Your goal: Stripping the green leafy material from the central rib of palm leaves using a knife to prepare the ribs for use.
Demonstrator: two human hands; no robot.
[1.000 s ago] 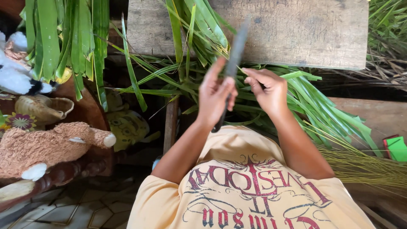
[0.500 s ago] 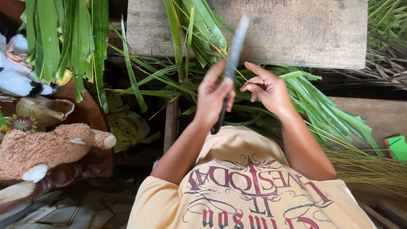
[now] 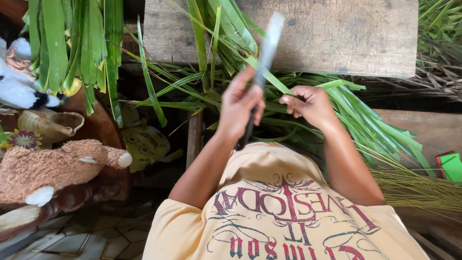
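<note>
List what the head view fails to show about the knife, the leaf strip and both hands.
- Knife: blade motion-blurred, edge unreadable; handle mostly hidden inside the left hand.
- Leaf strip: its near end vanishes into the right hand, its far end among the piled leaves.
- Right fingertips: curled under, grip unclear.

The knife point(image 3: 262, 62) has a long, narrow grey blade that points up and away, tilted slightly right, its upper part blurred. Its dark handle runs down through a closed fist, the butt end showing below near the yellow shirt. Crossing just beside the blade is a green leaf strip point(image 3: 269, 77) — slender, flat, pale green, stretched taut on a diagonal from upper left down to the right, where it is pinched. Whether blade and strip actually touch is hard to tell — probably they do.
</note>
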